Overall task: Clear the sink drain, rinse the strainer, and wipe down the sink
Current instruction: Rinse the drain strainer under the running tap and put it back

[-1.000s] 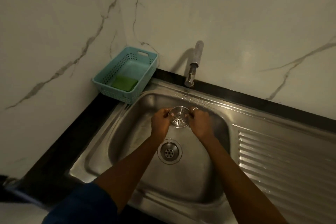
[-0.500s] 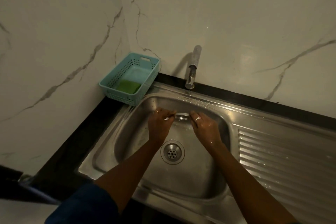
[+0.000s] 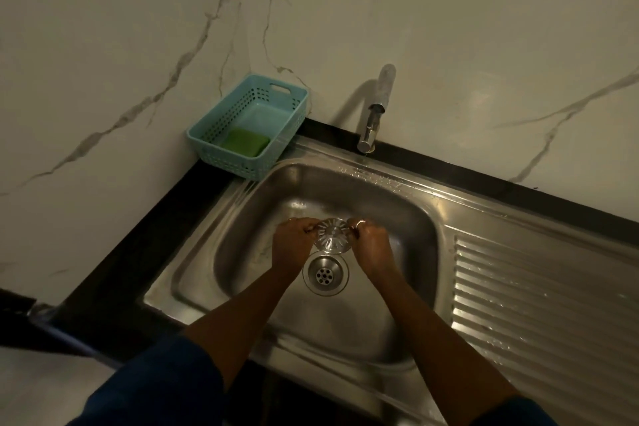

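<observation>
Both hands, left hand and right hand, pinch the round slotted steel strainer (wet-looking), which could slip into the stainless sink.

Strainer, turned edge-on half a second ago, now shows its slotted face to the camera again, as it did a second ago. Left hand and right hand sit lower in the sink than before, bringing the strainer's near rim close over the drain.
</observation>
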